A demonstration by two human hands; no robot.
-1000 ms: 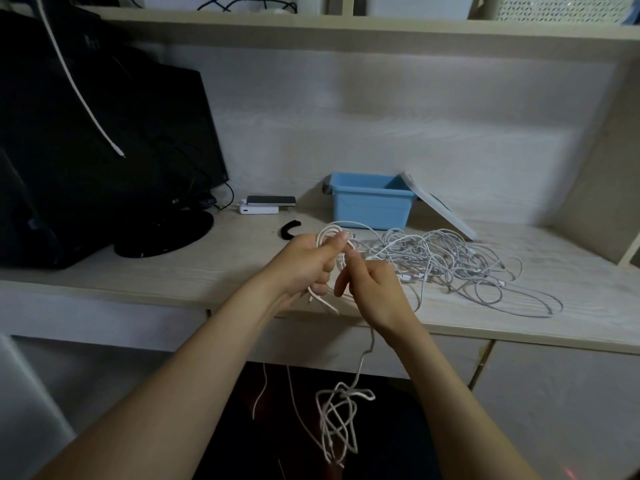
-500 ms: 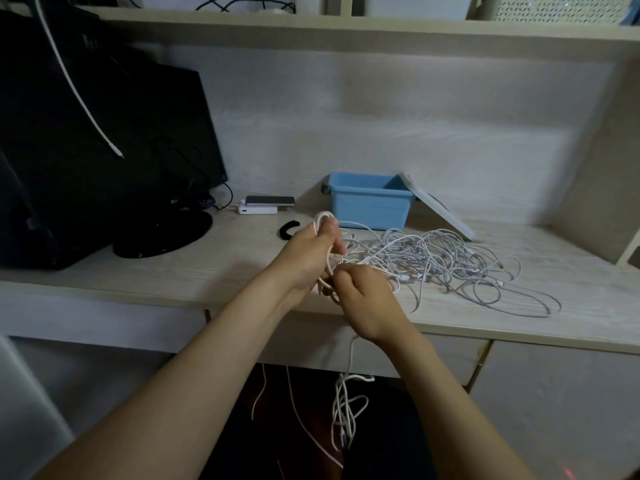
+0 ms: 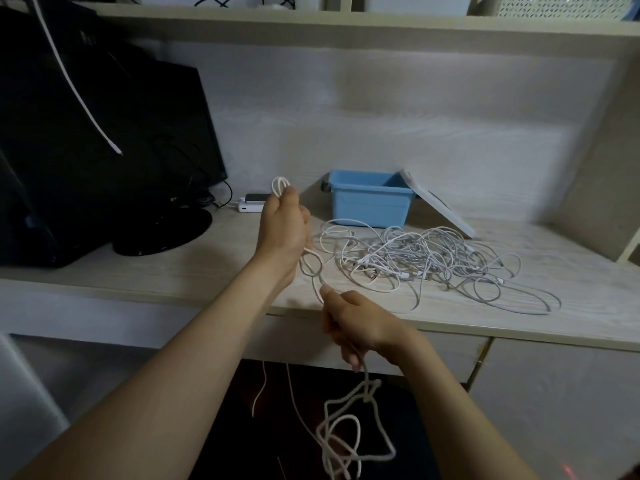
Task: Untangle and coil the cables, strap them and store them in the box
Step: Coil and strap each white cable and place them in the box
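The hands, together half a second ago, are now apart: the left hand (image 3: 284,225) has risen and the right hand (image 3: 362,329) has dropped to the bench (image 3: 173,271) edge. Both grip one white cable (image 3: 370,388), coiled in the left, its tangled end hanging below the right. One pile (image 3: 433,261), its cables too tangled to count, lies before one blue box (image 3: 370,206), one lid (image 3: 440,209) leaning on it.

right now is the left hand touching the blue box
Apart: head view shows a gap between the blue box and the left hand gripping white cable.
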